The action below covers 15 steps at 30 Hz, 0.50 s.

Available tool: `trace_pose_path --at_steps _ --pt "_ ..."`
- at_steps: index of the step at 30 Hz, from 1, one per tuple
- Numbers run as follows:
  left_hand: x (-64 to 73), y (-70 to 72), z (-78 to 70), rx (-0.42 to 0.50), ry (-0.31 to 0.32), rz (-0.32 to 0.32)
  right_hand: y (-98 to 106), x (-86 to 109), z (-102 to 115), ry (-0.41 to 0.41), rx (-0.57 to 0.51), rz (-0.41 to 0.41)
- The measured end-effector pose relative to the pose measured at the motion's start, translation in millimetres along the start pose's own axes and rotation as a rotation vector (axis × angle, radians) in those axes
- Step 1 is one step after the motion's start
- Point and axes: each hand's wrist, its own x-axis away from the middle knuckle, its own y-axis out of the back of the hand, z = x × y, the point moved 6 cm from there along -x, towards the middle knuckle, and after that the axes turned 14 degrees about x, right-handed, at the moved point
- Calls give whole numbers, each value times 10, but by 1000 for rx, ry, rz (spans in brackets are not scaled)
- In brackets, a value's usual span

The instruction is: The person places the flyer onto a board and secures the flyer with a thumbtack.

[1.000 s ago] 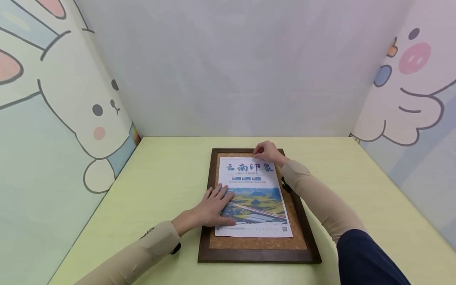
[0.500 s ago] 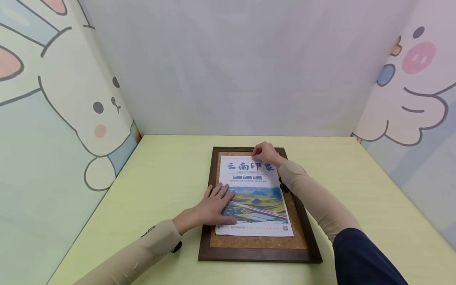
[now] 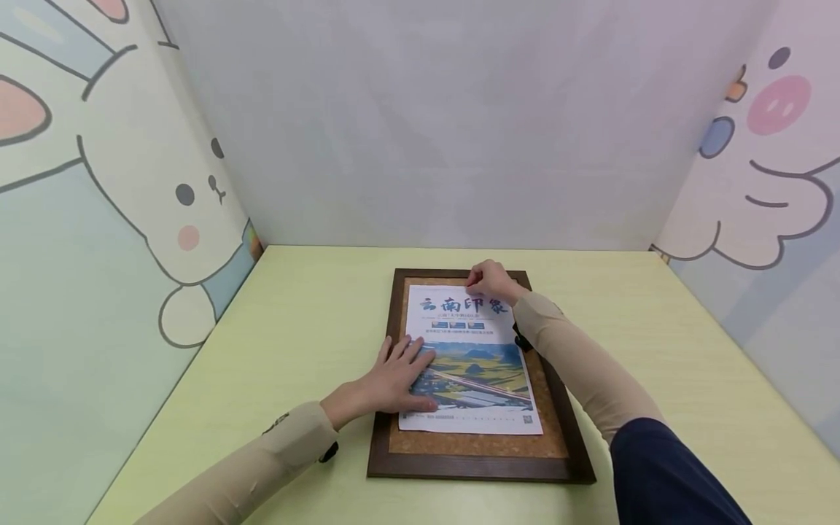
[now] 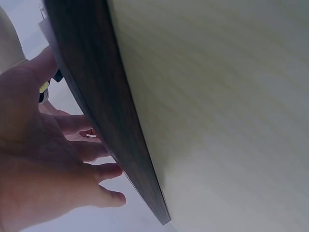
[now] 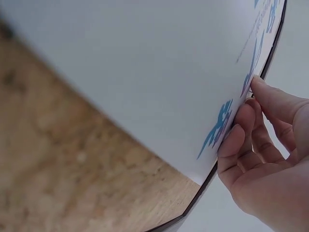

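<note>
A white poster (image 3: 472, 375) with blue Chinese lettering and a landscape picture lies on a cork board (image 3: 479, 443) with a dark brown wooden frame. My left hand (image 3: 394, 379) rests spread on the poster's left side, fingers apart. In the left wrist view, the left hand (image 4: 53, 140) reaches over the dark frame edge (image 4: 106, 96). At the poster's top edge, my right hand (image 3: 494, 282) has curled fingers. In the right wrist view, thumb and index finger of the right hand (image 5: 265, 150) pinch together at that edge; I cannot tell what small thing is between them.
The framed board lies on a pale yellow-green table (image 3: 315, 313). A grey-white wall (image 3: 420, 131) stands behind it. Side walls carry a cartoon rabbit (image 3: 170, 182) and a pink-cheeked cartoon animal (image 3: 755, 168).
The whole view has shifted slightly. Both hands keep nearly the same places on the poster, the right one at its top edge.
</note>
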Motion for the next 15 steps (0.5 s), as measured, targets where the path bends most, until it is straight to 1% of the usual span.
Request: trace_pose_path --at_steps 9,15 --pt "-11 8 -19 -11 19 2 24 23 -5 -16 -23 13" --pt "-20 -1 0 -17 29 6 41 25 -9 -31 -37 15"
